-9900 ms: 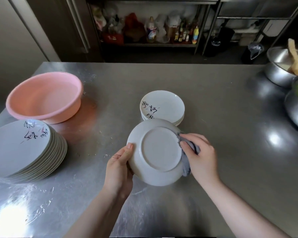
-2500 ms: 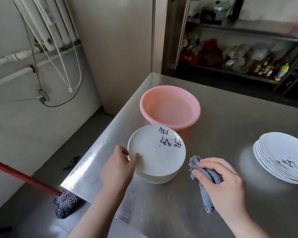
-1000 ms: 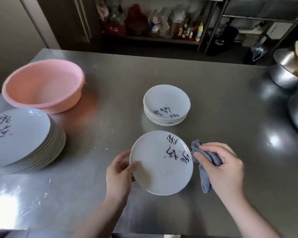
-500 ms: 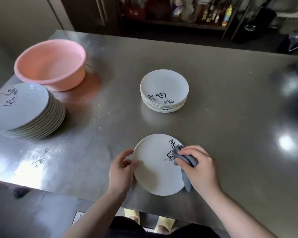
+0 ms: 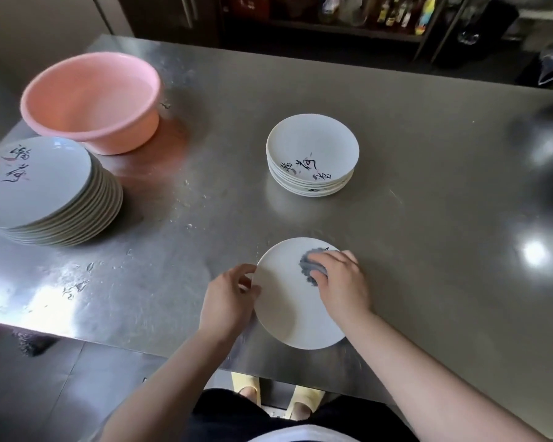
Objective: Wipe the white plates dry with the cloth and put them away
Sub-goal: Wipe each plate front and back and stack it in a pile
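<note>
A white plate [image 5: 288, 311] is held face up just above the steel table's near edge. My left hand [image 5: 229, 296] grips its left rim. My right hand [image 5: 340, 283] presses a bunched grey cloth [image 5: 310, 266] onto the plate's upper right, covering most of the black lettering there. A tall stack of white plates [image 5: 45, 193] with black writing stands at the far left. A shorter stack of white plates [image 5: 312, 157] sits in the middle of the table, beyond the held plate.
A pink plastic basin [image 5: 91, 100] stands behind the left stack. The steel table [image 5: 428, 250] has water streaks near its front left. A shelf with bottles [image 5: 396, 11] runs along the back. My feet in yellow slippers [image 5: 275, 397] show below the table's edge.
My right hand has slid the cloth from the plate's right rim onto its face, hiding the lettering. The view has tilted further down, so the table's front edge and my feet show.
</note>
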Motion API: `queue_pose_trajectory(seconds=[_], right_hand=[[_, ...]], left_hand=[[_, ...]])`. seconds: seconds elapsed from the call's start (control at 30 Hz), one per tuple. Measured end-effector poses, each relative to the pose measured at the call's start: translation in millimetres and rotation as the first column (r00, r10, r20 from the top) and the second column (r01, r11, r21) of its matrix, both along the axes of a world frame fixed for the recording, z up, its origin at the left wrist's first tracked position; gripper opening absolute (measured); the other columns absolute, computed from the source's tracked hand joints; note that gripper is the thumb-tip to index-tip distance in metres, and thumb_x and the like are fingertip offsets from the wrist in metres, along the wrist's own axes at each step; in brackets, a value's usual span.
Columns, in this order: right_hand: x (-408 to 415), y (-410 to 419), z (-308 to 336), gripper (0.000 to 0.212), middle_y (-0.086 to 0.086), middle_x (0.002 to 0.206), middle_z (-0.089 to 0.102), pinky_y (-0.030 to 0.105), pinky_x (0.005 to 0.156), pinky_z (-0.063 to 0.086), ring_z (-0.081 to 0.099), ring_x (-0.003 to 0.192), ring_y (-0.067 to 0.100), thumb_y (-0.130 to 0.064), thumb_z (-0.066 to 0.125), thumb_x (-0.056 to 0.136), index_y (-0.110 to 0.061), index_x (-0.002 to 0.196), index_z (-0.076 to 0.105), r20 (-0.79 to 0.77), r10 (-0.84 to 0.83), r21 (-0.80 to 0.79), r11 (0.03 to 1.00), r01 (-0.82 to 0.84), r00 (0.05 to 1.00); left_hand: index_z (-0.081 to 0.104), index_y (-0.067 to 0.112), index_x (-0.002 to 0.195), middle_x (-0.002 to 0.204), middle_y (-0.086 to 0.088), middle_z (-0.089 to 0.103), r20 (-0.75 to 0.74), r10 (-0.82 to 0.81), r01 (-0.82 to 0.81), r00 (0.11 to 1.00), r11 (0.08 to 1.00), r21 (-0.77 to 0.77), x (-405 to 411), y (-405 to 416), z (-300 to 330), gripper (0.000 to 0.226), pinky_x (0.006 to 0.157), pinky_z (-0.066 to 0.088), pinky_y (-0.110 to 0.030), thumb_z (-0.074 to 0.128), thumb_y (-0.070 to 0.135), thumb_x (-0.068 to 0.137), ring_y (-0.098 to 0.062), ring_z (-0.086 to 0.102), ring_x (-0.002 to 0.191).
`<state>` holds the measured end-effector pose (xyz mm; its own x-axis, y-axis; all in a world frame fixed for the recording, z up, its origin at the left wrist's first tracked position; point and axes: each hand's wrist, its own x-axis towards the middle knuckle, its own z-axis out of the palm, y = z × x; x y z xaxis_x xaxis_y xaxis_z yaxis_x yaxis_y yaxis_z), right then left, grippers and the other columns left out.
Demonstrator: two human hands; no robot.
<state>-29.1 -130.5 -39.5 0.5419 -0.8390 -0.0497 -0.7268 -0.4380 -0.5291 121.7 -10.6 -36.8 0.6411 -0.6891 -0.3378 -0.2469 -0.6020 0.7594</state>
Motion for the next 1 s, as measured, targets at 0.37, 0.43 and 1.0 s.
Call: queue_pose_trajectory(seconds=[0.37, 0.43, 1.0], right_hand=[[-28, 24, 7, 0.029, -0.016, 0.109, 0.061, 0.017, 0.092, 0.033, 0.046, 0.107, 0.009, -0.009, 0.062, 0.083, -0.027, 0.102, 0.074, -0.026, 0.387, 0.171, 0.910, -0.377, 0.922], [-25, 16, 9, 0.027, -0.012, 0.108, 0.061, 0.019, 0.092, 0.032, 0.046, 0.108, 0.012, -0.010, 0.063, 0.083, -0.026, 0.103, 0.073, -0.048, 0.371, 0.178, 0.917, -0.357, 0.928], [24, -3, 0, 0.021, 0.001, 0.105, 0.066, 0.034, 0.082, 0.047, 0.054, 0.101, 0.025, -0.007, 0.066, 0.082, -0.015, 0.099, 0.075, 0.052, 0.026, -0.021, 0.999, -0.025, 0.998]], left_hand=[[0.071, 0.031, 0.096, 0.075, 0.016, 0.062, -0.006, 0.053, -0.054, 0.999, 0.998, -0.040, -2, 1, -5, 0.030, 0.059, 0.047, -0.019, 0.064, 0.004, 0.083, 0.000, 0.060, 0.066], [0.072, 0.025, 0.099, 0.076, 0.014, 0.062, -0.005, 0.021, -0.021, 1.000, 1.000, -0.007, 2, -1, -3, 0.028, 0.064, 0.052, -0.026, 0.064, 0.004, 0.082, -0.007, 0.062, 0.067], [0.062, 0.017, 0.080, 0.066, 0.002, 0.071, -0.075, -0.228, 0.239, 0.971, 0.948, 0.211, 40, -27, 9, 0.015, 0.054, 0.050, -0.024, 0.076, 0.019, 0.075, -0.018, 0.071, 0.064]])
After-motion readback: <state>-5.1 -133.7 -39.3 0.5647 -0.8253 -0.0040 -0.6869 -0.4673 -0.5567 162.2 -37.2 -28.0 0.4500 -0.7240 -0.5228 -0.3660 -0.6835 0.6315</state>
